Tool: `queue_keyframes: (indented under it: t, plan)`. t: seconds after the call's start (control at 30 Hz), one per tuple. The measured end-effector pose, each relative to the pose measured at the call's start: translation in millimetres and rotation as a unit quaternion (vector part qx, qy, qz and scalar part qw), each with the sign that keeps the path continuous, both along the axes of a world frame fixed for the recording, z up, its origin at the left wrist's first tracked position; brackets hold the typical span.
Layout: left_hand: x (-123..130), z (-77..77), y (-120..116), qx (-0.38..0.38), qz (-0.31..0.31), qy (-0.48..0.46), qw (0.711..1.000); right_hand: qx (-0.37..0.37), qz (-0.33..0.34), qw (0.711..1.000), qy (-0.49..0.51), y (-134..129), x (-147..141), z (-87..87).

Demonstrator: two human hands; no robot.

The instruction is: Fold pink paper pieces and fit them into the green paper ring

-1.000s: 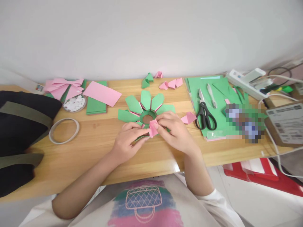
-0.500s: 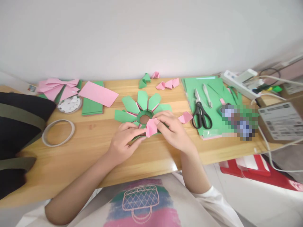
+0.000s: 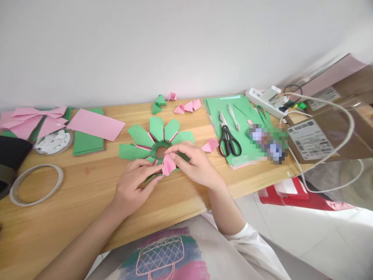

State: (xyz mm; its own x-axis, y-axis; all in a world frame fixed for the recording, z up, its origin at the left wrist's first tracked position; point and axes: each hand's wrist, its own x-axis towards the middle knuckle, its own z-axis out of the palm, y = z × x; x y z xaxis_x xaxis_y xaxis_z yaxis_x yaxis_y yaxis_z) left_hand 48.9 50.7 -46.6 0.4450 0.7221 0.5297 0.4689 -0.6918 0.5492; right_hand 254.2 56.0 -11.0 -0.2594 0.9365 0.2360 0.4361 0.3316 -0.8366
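Note:
A ring of folded green paper petals with pink edges, a paper flower [image 3: 156,129], lies on the wooden table. At its near side a small folded pink paper piece [image 3: 168,165] stands between my hands. My left hand [image 3: 134,182] pinches the near left part of the flower, its forefinger touching the pink piece's left edge. My right hand [image 3: 194,163] has its thumb and forefinger closed on the pink piece's upper right edge. The fingers cover part of the flower's near petals. Another folded pink piece [image 3: 210,145] rests just right of my right hand.
Black-handled scissors [image 3: 229,144] and a cutter [image 3: 233,118] lie on green sheets at right, beside a power strip [image 3: 266,102] and a cardboard box [image 3: 329,136]. Leftward are a tape roll [image 3: 60,175], a dish of white bits [image 3: 54,143] and a pink sheet [image 3: 97,123].
The camera view has swung right, so the table's things sit further left. Both hands keep nearly the same hold on the flower and the pink piece.

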Motion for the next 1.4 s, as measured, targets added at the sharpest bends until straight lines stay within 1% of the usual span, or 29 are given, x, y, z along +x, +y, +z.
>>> queue_keyframes:
  t: [0.27, 0.47, 0.6, 0.83, 1.2, 1.4]
  plan:
    - [0, -0.3, 0, -0.003, 0.006, 0.001, 1.0, 0.0, 0.016, 1.0, 0.002, 0, 3, -0.8]
    - [-1, -0.9, 0, 0.009, 0.006, 0.003, 1.0, 0.013, 0.011, 1.0, -0.012, 1, 5, -3.4]
    - [-2, -1.0, 0, -0.001, 0.003, -0.001, 1.0, 0.024, 0.005, 1.0, -0.015, 2, 6, -6.2]
    - [-2, -2.5, 0, -0.014, 0.009, 0.0, 1.0, 0.018, -0.011, 0.999, -0.047, 5, 7, -8.4]
    - [2, -0.1, -2, 0.005, 0.004, -0.011, 1.0, 0.046, -0.016, 0.998, -0.047, 5, 7, -10.5]
    - [3, -0.3, -4, -0.037, 0.01, -0.038, 0.999, 0.063, -0.009, 0.997, -0.037, 5, 7, -9.7]
